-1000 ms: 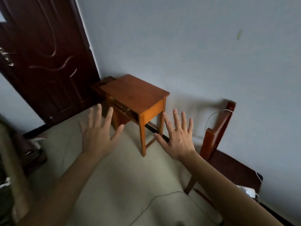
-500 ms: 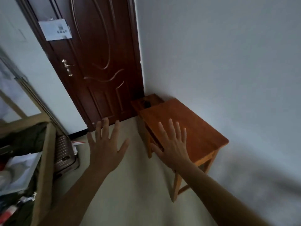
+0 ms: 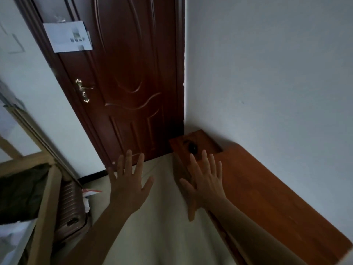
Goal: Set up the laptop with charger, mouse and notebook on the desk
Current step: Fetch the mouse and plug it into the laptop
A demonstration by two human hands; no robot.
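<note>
- Nearest me, two bare forearms reach in from the bottom edge over the pale floor (image 3: 164, 236).
- The left grip (image 3: 129, 186) is a bare hand with its back toward me. Fingers are straight and fanned apart, and it holds nothing. It hangs over the floor, well left of the tabletop.
- The right grip (image 3: 205, 185) is likewise fanned wide, fingers straight, nothing in it. It lies across the left edge of the tabletop (image 3: 271, 203) near the far end. The thumb is out on the floor side and the fingertips point toward the far corner. I cannot tell whether the palm touches the wood.
- The tabletop is orange-brown wood set against the grey wall (image 3: 267, 73) on the right. Its long axis runs from near right to far centre, following the wall, with the far short end pointing toward the door.
- Just past that far end a lower, darker wooden stand (image 3: 206, 139) sits in the corner. A small dark round object (image 3: 193, 148) rests on it, just beyond the right grip's fingertips. It is too dim to identify.
- On the left is a light wooden frame (image 3: 44, 207), with a ribbed suitcase (image 3: 70, 209) just beside it on the floor.
- Farthest is a dark brown door (image 3: 133, 83). It has a metal handle (image 3: 83, 90) on its left side and a sheet of paper (image 3: 68, 36) fixed at upper left.
</note>
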